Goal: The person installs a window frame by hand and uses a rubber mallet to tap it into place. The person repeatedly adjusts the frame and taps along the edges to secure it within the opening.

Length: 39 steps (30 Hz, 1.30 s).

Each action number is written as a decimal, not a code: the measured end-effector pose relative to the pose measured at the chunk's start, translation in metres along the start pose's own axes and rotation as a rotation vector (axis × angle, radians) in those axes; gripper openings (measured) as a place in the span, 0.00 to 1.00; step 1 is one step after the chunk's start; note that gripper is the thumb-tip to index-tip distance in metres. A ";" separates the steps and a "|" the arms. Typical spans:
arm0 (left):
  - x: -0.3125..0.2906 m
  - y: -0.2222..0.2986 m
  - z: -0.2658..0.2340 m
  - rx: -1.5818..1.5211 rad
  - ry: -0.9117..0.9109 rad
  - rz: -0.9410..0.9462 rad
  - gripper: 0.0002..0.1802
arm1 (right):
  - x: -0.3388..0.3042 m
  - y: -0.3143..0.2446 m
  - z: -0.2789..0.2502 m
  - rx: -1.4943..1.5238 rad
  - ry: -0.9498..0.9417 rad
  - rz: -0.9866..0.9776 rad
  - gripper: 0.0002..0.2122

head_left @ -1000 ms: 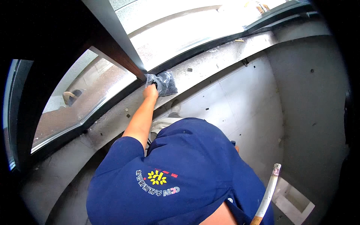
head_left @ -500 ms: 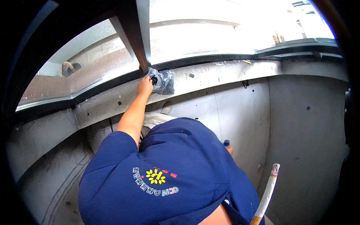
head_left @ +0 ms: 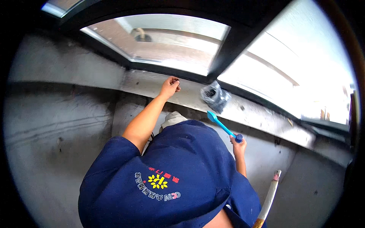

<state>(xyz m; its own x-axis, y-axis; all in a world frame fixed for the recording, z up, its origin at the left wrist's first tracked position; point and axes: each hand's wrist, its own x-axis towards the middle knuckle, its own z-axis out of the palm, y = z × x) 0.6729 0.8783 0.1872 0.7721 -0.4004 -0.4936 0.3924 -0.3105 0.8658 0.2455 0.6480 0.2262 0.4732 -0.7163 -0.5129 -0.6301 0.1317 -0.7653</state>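
Observation:
My left hand [head_left: 170,88] is over the window ledge, its fingers pinched together. A tiny dark spot shows at the fingertips, too small to name. Right of it on the ledge, apart from the hand, a clear plastic bag [head_left: 223,99] full of small dark pieces leans by the window post, its mouth open. Lower right, beside my body, my right hand [head_left: 238,147] is closed around a bright blue tool [head_left: 222,125] with a slim shaft, a flat paddle-like tip and a dark blue end knob. The tip points up toward the bag.
Dark-framed windows [head_left: 159,68] run behind the pale, dusty ledge [head_left: 262,117], with a thick dark post [head_left: 224,62] between panes. Small scraps lie along the ledge. A lit cigarette [head_left: 270,193] juts up at the lower right. Grey wall [head_left: 57,136] stands at the left.
My left hand has left the plastic bag and moved left along the ledge. My right hand has come up into sight with the blue tool. The whole view has turned leftward.

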 end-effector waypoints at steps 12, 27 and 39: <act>0.017 0.089 -0.240 -0.432 0.545 0.242 0.12 | -0.002 -0.264 0.187 -0.122 -0.229 -0.391 0.17; 0.059 0.145 -0.299 -0.939 0.702 0.528 0.10 | -0.074 -0.417 0.322 -0.031 -0.373 -0.509 0.18; 0.083 0.137 -0.287 -0.521 1.099 0.624 0.12 | -0.069 -0.443 0.314 0.191 -0.412 -0.384 0.24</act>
<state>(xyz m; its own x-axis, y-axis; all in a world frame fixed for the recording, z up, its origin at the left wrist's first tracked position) 0.9344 1.0502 0.2882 0.7884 0.6078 0.0950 -0.2122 0.1236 0.9694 0.6849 0.8538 0.4782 0.8694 -0.4171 -0.2651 -0.2627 0.0643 -0.9627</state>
